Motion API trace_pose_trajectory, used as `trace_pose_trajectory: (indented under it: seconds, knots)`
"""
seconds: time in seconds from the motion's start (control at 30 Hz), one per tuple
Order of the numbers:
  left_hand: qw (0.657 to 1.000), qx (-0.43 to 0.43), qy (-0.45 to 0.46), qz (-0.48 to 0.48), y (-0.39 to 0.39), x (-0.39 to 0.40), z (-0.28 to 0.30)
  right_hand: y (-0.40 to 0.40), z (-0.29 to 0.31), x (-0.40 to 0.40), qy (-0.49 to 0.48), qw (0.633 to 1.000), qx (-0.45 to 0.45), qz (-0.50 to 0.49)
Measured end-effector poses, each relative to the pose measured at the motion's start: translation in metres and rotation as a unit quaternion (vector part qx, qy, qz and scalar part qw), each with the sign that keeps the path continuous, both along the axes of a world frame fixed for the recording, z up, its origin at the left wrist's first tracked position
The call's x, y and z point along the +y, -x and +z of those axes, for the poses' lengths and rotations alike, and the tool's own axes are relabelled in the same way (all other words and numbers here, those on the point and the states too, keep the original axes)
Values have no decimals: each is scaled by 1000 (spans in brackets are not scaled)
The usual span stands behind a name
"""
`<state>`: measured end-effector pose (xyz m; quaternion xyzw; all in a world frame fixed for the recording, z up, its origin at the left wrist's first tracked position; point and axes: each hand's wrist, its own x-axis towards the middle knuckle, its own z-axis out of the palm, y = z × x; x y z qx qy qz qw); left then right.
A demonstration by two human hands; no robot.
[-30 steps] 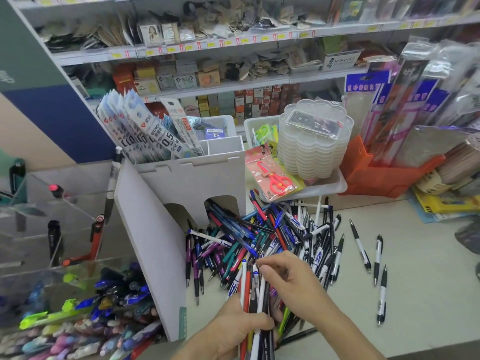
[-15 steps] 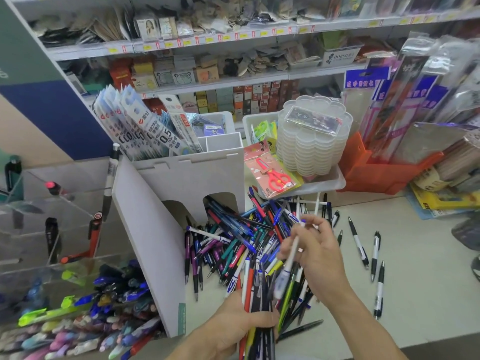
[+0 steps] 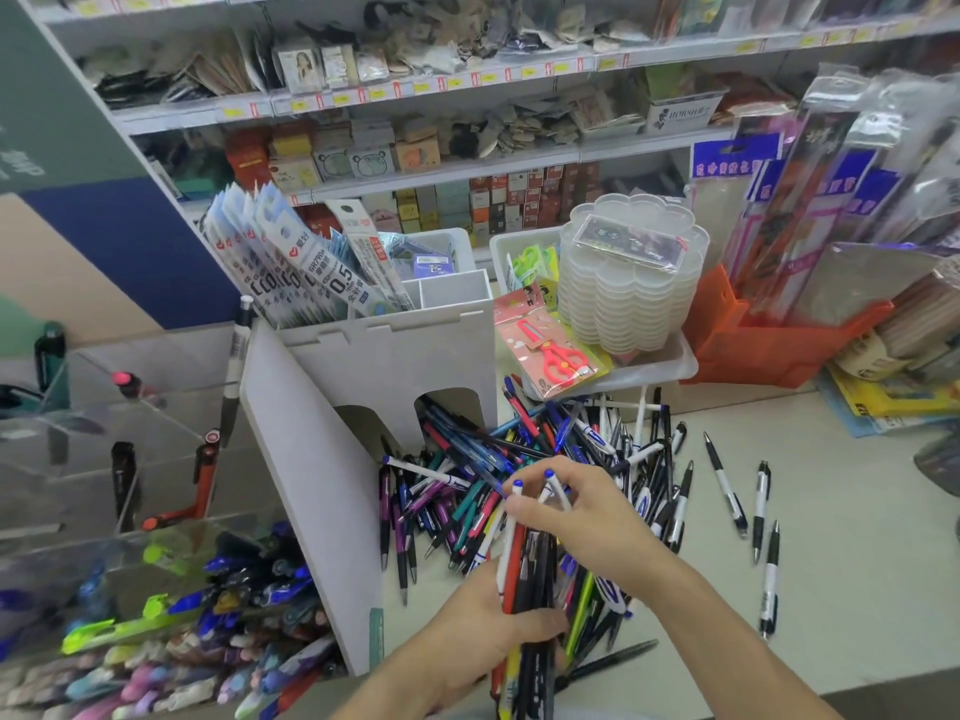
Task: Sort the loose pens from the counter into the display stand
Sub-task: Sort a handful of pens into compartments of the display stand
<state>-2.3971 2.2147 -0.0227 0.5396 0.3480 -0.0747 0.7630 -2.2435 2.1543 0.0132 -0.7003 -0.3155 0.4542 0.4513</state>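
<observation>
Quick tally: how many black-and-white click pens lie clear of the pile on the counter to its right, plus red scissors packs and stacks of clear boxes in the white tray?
Black-and-white click pens: 3
Red scissors pack: 1
Stack of clear boxes: 1
Total: 5

Stack of clear scalloped lids (image 3: 631, 293) in white tray (image 3: 675, 363), red scissors pkt (image 3: 550, 350) beside. Orange bin (image 3: 769, 350) right w/ bagged goods. Shelves (image 3: 415, 85) behind, boxed stock.
</observation>
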Motion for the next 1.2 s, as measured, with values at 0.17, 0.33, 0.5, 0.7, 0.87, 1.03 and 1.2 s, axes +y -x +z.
trace_pose_trajectory:
  seconds: [0.17,0.33,0.5,0.7,0.87,1.03,1.2]
  knots:
    - [999,-4,44,20,1,-1,6,6,9,1,-78,989,105,-72]
    - [994,-5,101,38,7,-4,4,-13,9,-1,-119,938,127,-300]
    - [988,-27,137,69,9,-4,1,-1,-6,-21,39,993,-3,-115]
    - [981,-56,173,62,13,-2,-2,11,-11,-32,24,993,85,-72]
    - [983,-51,176,25,15,0,-5,13,-9,-31,24,998,-62,10]
    - [978,-79,192,13,17,0,-5,12,-6,-30,28,983,-175,49]
    - [976,-81,200,28,19,1,-9,8,2,-28,88,958,-240,129]
